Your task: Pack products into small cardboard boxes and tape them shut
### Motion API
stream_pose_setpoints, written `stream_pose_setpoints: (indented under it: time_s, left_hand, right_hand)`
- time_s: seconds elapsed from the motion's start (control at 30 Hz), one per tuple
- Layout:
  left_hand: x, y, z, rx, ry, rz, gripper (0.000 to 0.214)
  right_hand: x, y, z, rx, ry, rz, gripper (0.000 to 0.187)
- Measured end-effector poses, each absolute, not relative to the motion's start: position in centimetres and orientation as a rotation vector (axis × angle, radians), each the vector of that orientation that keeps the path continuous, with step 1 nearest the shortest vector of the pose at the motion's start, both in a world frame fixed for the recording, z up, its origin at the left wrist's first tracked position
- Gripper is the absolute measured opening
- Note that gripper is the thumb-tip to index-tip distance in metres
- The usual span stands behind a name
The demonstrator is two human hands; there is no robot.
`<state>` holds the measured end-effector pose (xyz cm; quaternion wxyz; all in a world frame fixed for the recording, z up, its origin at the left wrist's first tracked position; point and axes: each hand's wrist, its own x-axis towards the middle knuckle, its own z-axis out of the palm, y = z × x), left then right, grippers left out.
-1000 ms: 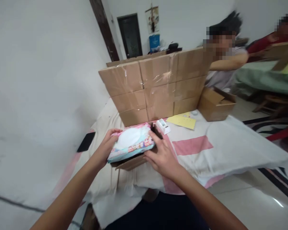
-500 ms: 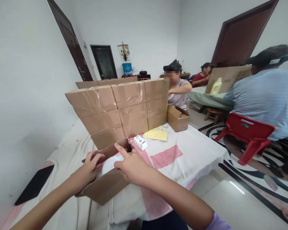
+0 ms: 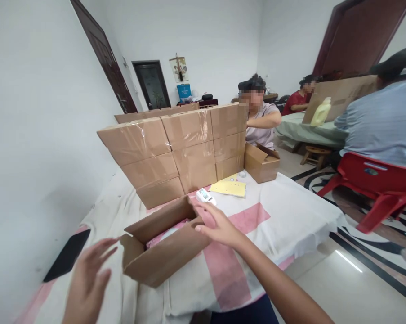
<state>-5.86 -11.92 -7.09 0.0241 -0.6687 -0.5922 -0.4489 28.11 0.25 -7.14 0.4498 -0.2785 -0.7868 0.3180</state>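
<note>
An open cardboard box [image 3: 171,256] stands on the cloth-covered table in front of me. Inside it lies a pink and white package [image 3: 167,233], partly hidden by the near wall. My left hand [image 3: 90,272] is in the air just left of the box, fingers apart and holding nothing. At the box's right end is my right hand [image 3: 214,222], its fingers stretched out beside the corner; whether it touches the cardboard I cannot tell. Just beyond that hand sits a small white device [image 3: 205,196] with a screen.
A wall of taped cartons [image 3: 192,148] rises behind the box. Yellow paper [image 3: 229,187] and a smaller open carton [image 3: 261,164] lie to the right. A dark flat object [image 3: 67,255] is at the left. Another person [image 3: 261,121] sits across; a red chair [image 3: 371,193] stands right.
Both hands have come out of the box. The left moved left and down, the right moved to the box's right end. The package now sits lower, in fuller view of the box's inside.
</note>
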Motion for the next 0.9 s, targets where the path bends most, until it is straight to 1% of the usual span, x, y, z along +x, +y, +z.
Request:
stream_pose_setpoints:
  time_s: [0.07,0.13,0.2,0.23,0.27,0.33,0.37,0.4,0.43,0.47,0.5,0.53,0.6,0.67,0.7,0.73,0.8,0.83,0.9]
  left_hand:
    - [-5.7,-12.8,-10.5,-2.28,-1.783,-1.387,0.052]
    - [-5.2,-12.9,-12.8,-2.229,-1.846,-1.368,0.044]
    - [-4.9,-12.2,-13.3,-2.107,-1.947,-1.42,0.037]
    - [-4.8,-11.7,-13.0,-2.059,-1.979,-1.451,0.038]
    - [-4.7,-11.2,-12.3,-2.009,-1.989,-1.456,0.043]
    - [-4.6,-10.0,-10.6,-1.926,-1.954,-1.374,0.062]
    - [-4.6,-9.5,-9.7,-1.929,-1.92,-1.294,0.072]
    - [-4.5,-9.1,-9.0,-1.958,-1.892,-1.202,0.079]
    - [-4.5,-8.9,-8.5,-1.999,-1.869,-1.124,0.083]
    - [-4.5,-8.7,-8.1,-2.037,-1.853,-1.063,0.082]
    - [-4.5,-8.6,-7.9,-2.062,-1.839,-1.006,0.076]
    - [-4.5,-8.7,-7.8,-2.081,-1.817,-0.936,0.068]
    - [-4.3,-9.0,-8.0,-2.19,-1.704,-0.779,0.049]
    - [-3.7,-9.4,-8.3,-2.336,-1.569,-0.678,0.044]
    - [-3.4,-9.6,-8.4,-2.386,-1.531,-0.653,0.044]
    - [-2.9,-9.8,-8.5,-2.401,-1.516,-0.642,0.046]
    - [-1.9,-10.1,-8.5,-2.347,-1.543,-0.613,0.058]
    - [-1.4,-10.2,-8.5,-2.319,-1.549,-0.587,0.063]
    - [-0.7,-10.2,-8.4,-2.278,-1.553,-0.548,0.067]
  right_hand:
    - [27.7,0.9,-8.0,-0.596,-1.997,0.919,0.044]
    - [26.9,1.1,-8.7,-0.582,-1.981,0.939,0.024]
    - [26.1,0.8,-9.2,-0.615,-1.951,0.905,0.019]
    - [25.7,0.6,-9.4,-0.638,-1.936,0.872,0.023]
    - [25.5,0.4,-9.4,-0.672,-1.914,0.836,0.036]
    - [25.1,0.2,-9.5,-0.756,-1.874,0.781,0.073]
    - [25.0,0.3,-9.4,-0.796,-1.873,0.775,0.088]
    - [24.9,0.5,-9.4,-0.824,-1.885,0.788,0.098]
    - [24.8,0.7,-9.3,-0.831,-1.91,0.812,0.103]
    - [24.7,1.0,-9.4,-0.817,-1.933,0.836,0.104]
    - [24.6,1.3,-9.4,-0.79,-1.939,0.846,0.1]
    - [24.5,1.5,-9.5,-0.754,-1.933,0.833,0.093]
    - [24.5,1.6,-9.8,-0.683,-1.918,0.733,0.064]
    - [24.8,1.4,-10.1,-0.631,-1.933,0.623,0.036]
    - [25.1,1.3,-10.1,-0.599,-1.954,0.595,0.029]
    - [25.4,1.3,-10.2,-0.568,-1.971,0.596,0.027]
    - [26.5,2.0,-10.2,-0.56,-1.953,0.676,0.028]
    - [27.2,2.8,-10.2,-0.614,-1.903,0.731,0.027]
    - [28.6,5.3,-10.4,-0.879,-1.726,0.856,0.025]
